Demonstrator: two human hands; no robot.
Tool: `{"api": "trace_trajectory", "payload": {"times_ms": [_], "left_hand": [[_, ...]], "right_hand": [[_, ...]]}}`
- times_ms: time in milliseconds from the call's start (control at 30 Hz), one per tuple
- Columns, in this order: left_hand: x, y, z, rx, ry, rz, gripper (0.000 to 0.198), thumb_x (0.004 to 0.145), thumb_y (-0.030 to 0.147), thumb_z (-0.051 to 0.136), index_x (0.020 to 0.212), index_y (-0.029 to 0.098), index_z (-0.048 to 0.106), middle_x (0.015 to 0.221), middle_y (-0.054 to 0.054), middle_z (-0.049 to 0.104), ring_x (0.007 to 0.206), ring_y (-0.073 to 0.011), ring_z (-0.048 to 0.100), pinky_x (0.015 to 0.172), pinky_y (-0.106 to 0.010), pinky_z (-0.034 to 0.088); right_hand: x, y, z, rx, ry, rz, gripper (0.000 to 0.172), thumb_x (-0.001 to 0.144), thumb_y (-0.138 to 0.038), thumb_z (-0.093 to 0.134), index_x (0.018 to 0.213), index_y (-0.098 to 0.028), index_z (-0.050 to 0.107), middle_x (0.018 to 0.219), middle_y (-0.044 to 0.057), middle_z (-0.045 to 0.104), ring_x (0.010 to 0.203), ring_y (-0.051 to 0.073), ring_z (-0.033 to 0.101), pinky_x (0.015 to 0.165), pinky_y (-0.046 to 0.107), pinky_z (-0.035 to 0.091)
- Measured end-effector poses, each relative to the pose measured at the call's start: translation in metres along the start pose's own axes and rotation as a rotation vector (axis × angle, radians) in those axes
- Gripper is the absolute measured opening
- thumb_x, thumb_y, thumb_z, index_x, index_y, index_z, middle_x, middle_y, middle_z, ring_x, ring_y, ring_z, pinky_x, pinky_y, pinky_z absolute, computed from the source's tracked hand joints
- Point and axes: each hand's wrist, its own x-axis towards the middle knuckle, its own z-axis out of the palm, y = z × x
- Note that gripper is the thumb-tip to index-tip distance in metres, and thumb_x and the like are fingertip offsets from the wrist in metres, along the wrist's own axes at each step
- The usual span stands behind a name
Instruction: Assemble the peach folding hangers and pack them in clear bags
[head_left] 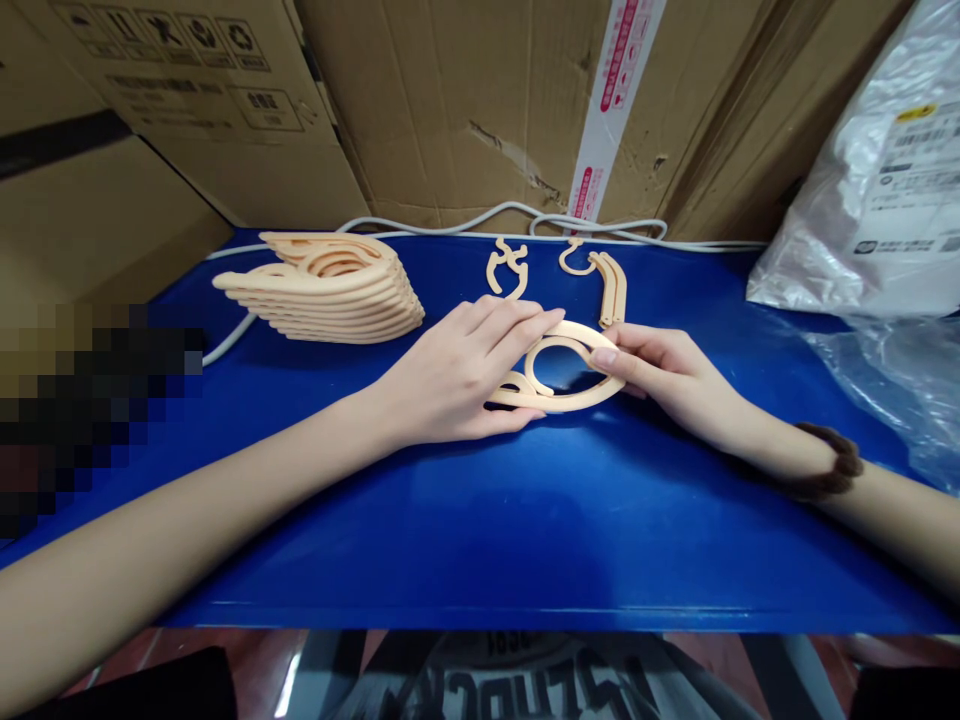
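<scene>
Over the blue tabletop, both hands hold a cream plastic folding hanger [574, 404], folded into a leaf-shaped outline with a round hook inside. My left hand [472, 370] covers its left part, fingers along the far edge and thumb at the near edge. The right tip is pinched between the thumb and fingers of my right hand [660, 375]. Just beyond the hands lie loose cream hanger pieces: a curved clip-like piece [493, 272], a hook [576, 268] and curved arms [616, 290]. A neat stack of folded hangers [337, 320] stands to the left.
Cardboard boxes [465, 110] wall off the back of the blue table [480, 540]. A white cable [420, 226] runs along its far edge. Plastic packaging with a label [862, 230] leans at the right. A blurred-out dark object [90, 420] sits at the left.
</scene>
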Motion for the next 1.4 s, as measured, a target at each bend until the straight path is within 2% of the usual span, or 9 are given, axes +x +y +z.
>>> {"api": "trace_trajectory", "payload": {"times_ms": [100,200,367,467,700,1033,1400], "left_hand": [[0.001,0.003,-0.001,0.016,0.006,0.004,0.068,0.089,0.037,0.063,0.144,0.004,0.04,0.138,-0.022,0.056,0.128,-0.0344,0.052,0.108,-0.047,0.042],[0.001,0.003,-0.001,0.009,0.005,0.004,0.068,0.09,0.037,0.063,0.145,0.005,0.039,0.139,-0.022,0.056,0.129,-0.0343,0.051,0.109,-0.048,0.041],[0.0,-0.002,0.002,-0.003,0.006,0.023,0.082,0.09,0.058,0.063,0.149,0.008,0.036,0.14,-0.022,0.056,0.13,-0.0345,0.051,0.109,-0.048,0.041],[-0.001,-0.004,0.004,0.008,0.001,0.033,0.087,0.088,0.064,0.061,0.151,0.01,0.035,0.141,-0.021,0.056,0.131,-0.0341,0.052,0.109,-0.047,0.041],[0.0,-0.005,0.005,0.003,0.018,0.054,0.086,0.088,0.063,0.061,0.146,0.004,0.04,0.14,-0.023,0.056,0.132,-0.0334,0.052,0.109,-0.044,0.041],[0.0,-0.005,0.007,0.023,0.024,0.063,0.084,0.09,0.066,0.055,0.146,0.005,0.04,0.142,-0.022,0.055,0.133,-0.0323,0.052,0.11,-0.042,0.042],[-0.001,-0.007,0.009,0.008,0.031,0.083,0.087,0.089,0.065,0.057,0.145,0.0,0.04,0.141,-0.026,0.055,0.132,-0.0333,0.052,0.109,-0.044,0.043]], "right_hand": [[0.0,0.0,-0.001,0.004,-0.015,-0.008,0.038,0.095,-0.05,0.06,0.077,-0.017,0.057,0.063,-0.006,0.04,0.055,0.008,0.034,0.051,0.026,0.023],[0.001,0.001,-0.001,0.014,-0.026,-0.002,0.038,0.095,-0.05,0.059,0.077,-0.017,0.056,0.062,-0.006,0.04,0.054,0.008,0.034,0.05,0.026,0.022],[0.002,0.002,-0.002,-0.003,-0.033,-0.009,0.04,0.095,-0.051,0.059,0.073,-0.018,0.054,0.061,-0.006,0.039,0.053,0.008,0.032,0.049,0.026,0.021],[0.002,0.003,-0.002,-0.028,-0.026,-0.025,0.04,0.095,-0.051,0.059,0.073,-0.018,0.055,0.061,-0.006,0.039,0.054,0.008,0.032,0.049,0.026,0.021],[0.001,0.001,-0.001,-0.013,-0.026,-0.038,0.038,0.094,-0.05,0.061,0.073,-0.018,0.056,0.06,-0.007,0.039,0.053,0.007,0.031,0.049,0.026,0.021],[0.002,-0.002,-0.001,0.041,-0.024,-0.003,0.038,0.091,-0.051,0.065,0.074,-0.017,0.06,0.058,-0.007,0.039,0.051,0.006,0.03,0.047,0.026,0.018],[0.002,0.0,0.0,0.051,-0.029,-0.026,0.039,0.091,-0.05,0.065,0.073,-0.016,0.06,0.06,-0.006,0.04,0.052,0.006,0.031,0.046,0.026,0.019]]}}
